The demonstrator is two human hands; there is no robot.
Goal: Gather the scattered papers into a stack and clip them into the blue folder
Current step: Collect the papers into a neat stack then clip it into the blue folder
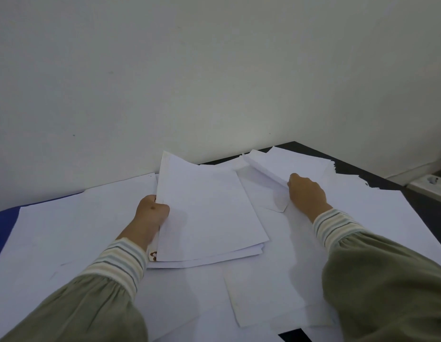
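White papers lie scattered over a dark table (431, 213). My left hand (151, 213) grips the left edge of a gathered stack of sheets (207, 215), which sits slightly raised at the table's middle. My right hand (305, 193) pinches the curled near edge of another sheet (288, 164) at the back right, lifting it. Loose sheets (66, 230) cover the left side and the front (259, 280). A corner of the blue folder (3, 223) shows at the far left, mostly hidden under papers.
A pale wall stands right behind the table. A white socket strip (431, 185) lies at the far right beyond the table's edge. A bare patch of dark table (296, 336) shows at the bottom.
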